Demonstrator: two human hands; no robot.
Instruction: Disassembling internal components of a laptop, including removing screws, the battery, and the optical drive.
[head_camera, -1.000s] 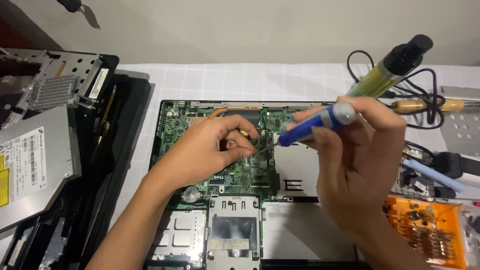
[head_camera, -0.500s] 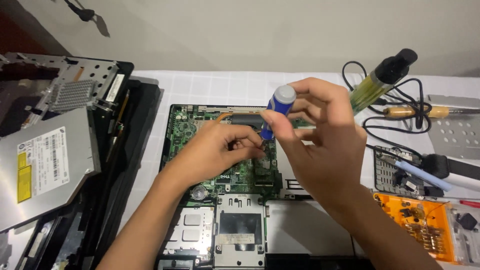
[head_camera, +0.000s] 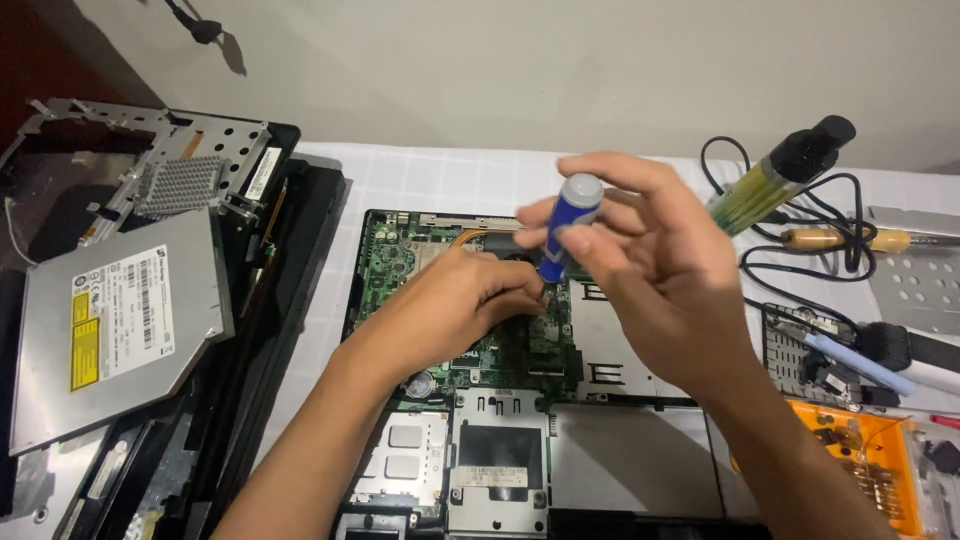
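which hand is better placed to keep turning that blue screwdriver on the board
Right. The right hand already grips the blue screwdriver upright, fingertips round its handle, tip down on the green circuit board. The left hand lies flat on the board beside the tip, seemingly steadying it, so it looks worse placed.

A blue-handled, grey-capped screwdriver (head_camera: 563, 228) is held nearly upright. Its tip is set on the exposed green laptop motherboard (head_camera: 400, 255), which lies flat.

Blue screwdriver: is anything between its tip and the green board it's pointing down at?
The blue screwdriver is upright in the right hand, its tip down by the left hand. The left hand's fingers lie on the green board right at the tip and hide the contact point. Nothing else visible stands between them.
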